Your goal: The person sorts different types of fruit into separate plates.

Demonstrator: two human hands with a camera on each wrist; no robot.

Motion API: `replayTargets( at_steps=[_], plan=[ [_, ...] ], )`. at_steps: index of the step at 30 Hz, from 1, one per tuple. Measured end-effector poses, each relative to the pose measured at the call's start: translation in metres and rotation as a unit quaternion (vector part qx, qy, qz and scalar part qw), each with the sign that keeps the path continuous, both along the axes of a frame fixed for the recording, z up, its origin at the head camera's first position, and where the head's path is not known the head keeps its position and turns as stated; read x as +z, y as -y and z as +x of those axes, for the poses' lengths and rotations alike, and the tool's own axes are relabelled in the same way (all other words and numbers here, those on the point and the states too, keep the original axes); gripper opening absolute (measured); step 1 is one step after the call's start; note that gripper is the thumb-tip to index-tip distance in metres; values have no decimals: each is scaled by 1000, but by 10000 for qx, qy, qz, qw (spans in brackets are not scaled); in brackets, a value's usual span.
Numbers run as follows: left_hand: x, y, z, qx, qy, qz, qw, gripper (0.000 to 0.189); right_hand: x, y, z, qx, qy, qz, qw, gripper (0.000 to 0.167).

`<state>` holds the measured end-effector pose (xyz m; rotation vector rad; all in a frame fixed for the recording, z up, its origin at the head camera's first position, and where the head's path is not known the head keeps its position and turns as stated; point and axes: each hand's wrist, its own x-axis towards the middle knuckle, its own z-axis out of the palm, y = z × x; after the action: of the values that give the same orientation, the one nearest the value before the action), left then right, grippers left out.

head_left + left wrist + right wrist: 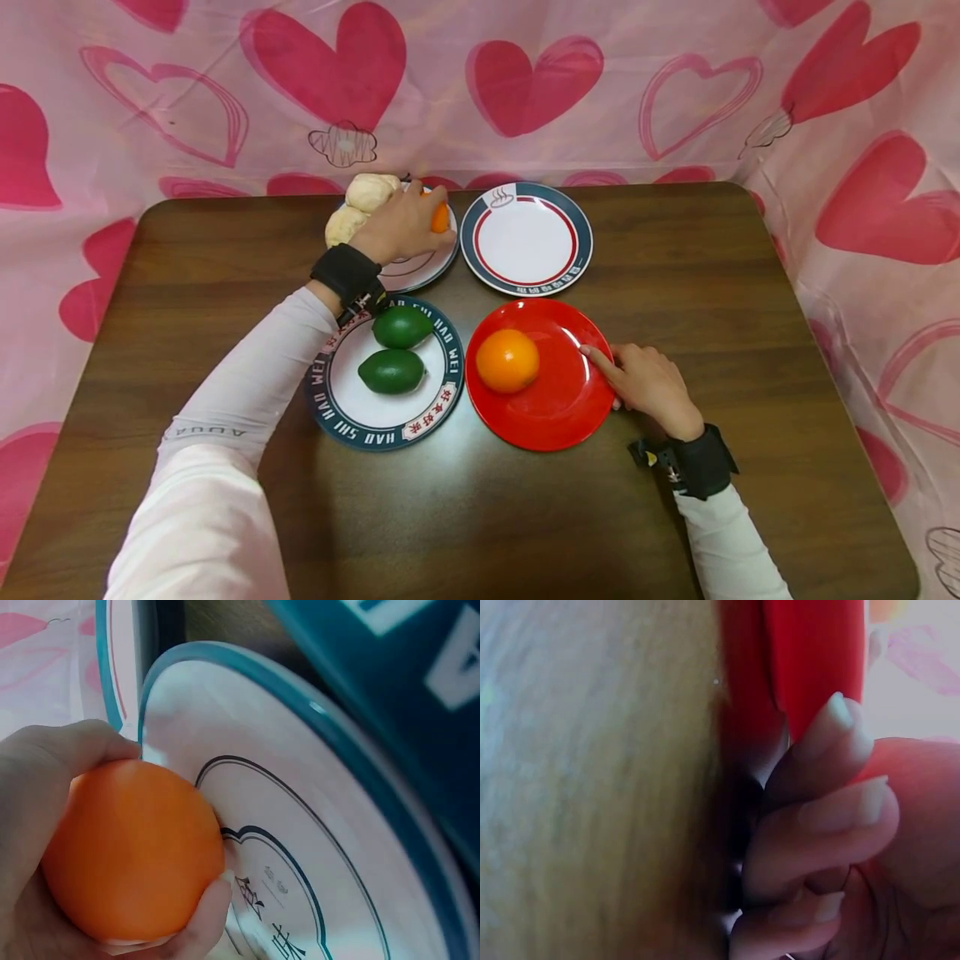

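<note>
In the head view my left hand [408,223] grips a smooth, round orange-coloured fruit [440,218] over the back-left white plate [416,273]. The left wrist view shows thumb and fingers curled round that fruit [135,851], close above the plate's surface [255,735]. Two pale, lumpy cream-coloured pieces [372,192] lie at this plate's left side, partly behind the hand. My right hand [648,383] holds the right rim of the red plate [558,429], thumb on top. Its other fingers [825,817] curl at the rim in the right wrist view. An orange [507,361] rests on the red plate.
A blue-rimmed plate [386,437] with lettering stands at front left, bearing two green oval fruits [392,372]. At back right is a white plate [525,239] with a dark rim and red ring. Heart-patterned cloth [442,92] hangs behind the wooden table [465,533].
</note>
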<state>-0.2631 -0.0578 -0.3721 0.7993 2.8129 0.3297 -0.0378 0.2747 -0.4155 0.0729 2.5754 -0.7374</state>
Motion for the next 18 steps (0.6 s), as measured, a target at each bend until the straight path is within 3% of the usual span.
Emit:
replayTargets(
  at_steps=[5,9,13,18],
  plan=[
    [5,-2,5,-157,-146,351,9992,56,-1,-1,1,-8,-6,-35,10000,53],
    [18,-9,15,-418,-401,758,9954,58,-1,-1,1,-16,-54,-38,10000,54],
    [38,-25,34,-736,-514,919,9917,58,0,-2,1,-27,-49,-22,10000,55],
    [61,-52,67,-1376,-661,1047,9827,60,1,-3,0,-62,-20,-27,10000,57]
  ],
)
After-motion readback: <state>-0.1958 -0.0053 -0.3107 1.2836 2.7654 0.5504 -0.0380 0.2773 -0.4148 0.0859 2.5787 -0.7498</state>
